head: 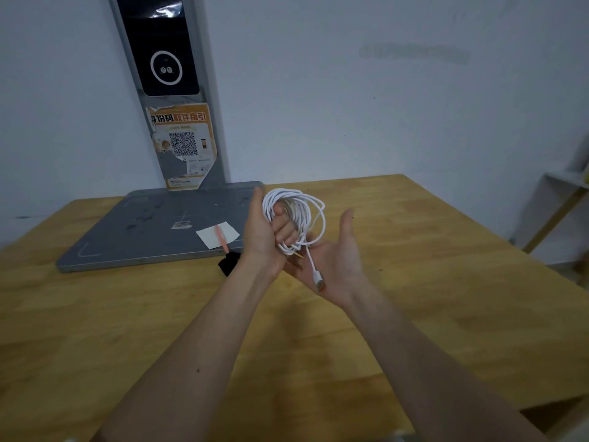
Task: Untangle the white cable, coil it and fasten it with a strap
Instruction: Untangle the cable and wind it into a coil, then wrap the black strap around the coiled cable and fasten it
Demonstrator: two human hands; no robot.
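The white cable (306, 205) is wound into several round loops above the middle of the wooden table (414, 282). My left hand (267, 231) is shut around the bundle, fingers curled through the loops. One loose end hangs down, and its plug (319, 283) lies across my right hand (338, 260), which is held palm up with fingers spread just below and right of the coil. A black strap (229, 262) lies on the table beside my left wrist, partly hidden by it.
A grey flat scale platform (143, 231) with an upright post (178, 129) stands at the back left against the wall. On its near right corner lie a white paper slip (210, 236) and a pink pen (222, 240). A shelf frame (561, 199) stands at far right.
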